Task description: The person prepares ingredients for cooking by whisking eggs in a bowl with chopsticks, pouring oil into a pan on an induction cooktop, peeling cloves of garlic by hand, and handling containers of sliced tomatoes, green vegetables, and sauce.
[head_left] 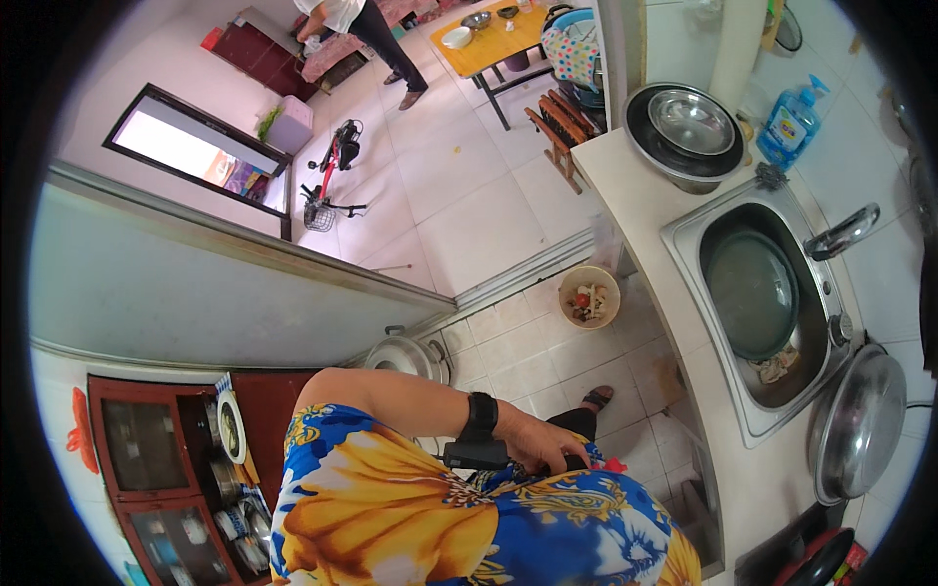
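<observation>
My left hand [544, 445] is at the front of the blue, yellow and white patterned top [410, 505], with its fingers curled on a small black object [576, 463], partly hidden. A black band [481, 417] with a black box-shaped device [476, 455] is on that wrist. Just beyond the fingers a bit of red material [614, 465] shows. My right hand is out of view. To the right, a steel sink [740, 410] set in the pale counter [703, 344] holds a round green basin [753, 293] and a crumpled cloth [775, 365] below the faucet [843, 233].
A bin [589, 328] with food scraps stands on the tiled floor by the door track. Stacked bowls [689, 132] and a blue soap bottle [790, 128] are beside the sink, a lidded pan [861, 425] nearer. Beyond the doorway are a small bicycle [338, 157] and another person [388, 44].
</observation>
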Action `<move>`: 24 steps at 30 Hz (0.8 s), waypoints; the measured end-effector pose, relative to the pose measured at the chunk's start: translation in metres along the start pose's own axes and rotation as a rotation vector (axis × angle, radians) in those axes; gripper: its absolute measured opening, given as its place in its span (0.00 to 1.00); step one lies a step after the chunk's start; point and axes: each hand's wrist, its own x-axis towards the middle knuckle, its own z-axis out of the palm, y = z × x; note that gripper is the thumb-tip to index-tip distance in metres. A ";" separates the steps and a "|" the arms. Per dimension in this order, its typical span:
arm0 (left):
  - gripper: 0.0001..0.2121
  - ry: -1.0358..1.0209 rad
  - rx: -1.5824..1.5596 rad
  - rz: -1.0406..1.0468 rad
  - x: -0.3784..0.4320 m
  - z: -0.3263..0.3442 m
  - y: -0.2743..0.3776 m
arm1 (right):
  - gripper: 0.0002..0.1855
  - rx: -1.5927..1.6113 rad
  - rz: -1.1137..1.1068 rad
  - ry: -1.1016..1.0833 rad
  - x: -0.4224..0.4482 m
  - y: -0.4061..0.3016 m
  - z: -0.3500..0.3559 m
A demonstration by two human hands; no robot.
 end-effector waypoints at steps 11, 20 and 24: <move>0.31 -0.098 -0.111 0.051 -0.008 -0.020 -0.018 | 0.17 -0.013 0.050 -0.025 0.009 -0.017 0.014; 0.33 -0.085 0.470 0.445 -0.004 -0.017 -0.014 | 0.17 0.069 0.003 -0.054 -0.030 0.021 0.006; 0.35 -0.059 0.597 0.150 -0.009 -0.003 0.015 | 0.17 0.139 -0.030 -0.075 -0.056 0.052 0.010</move>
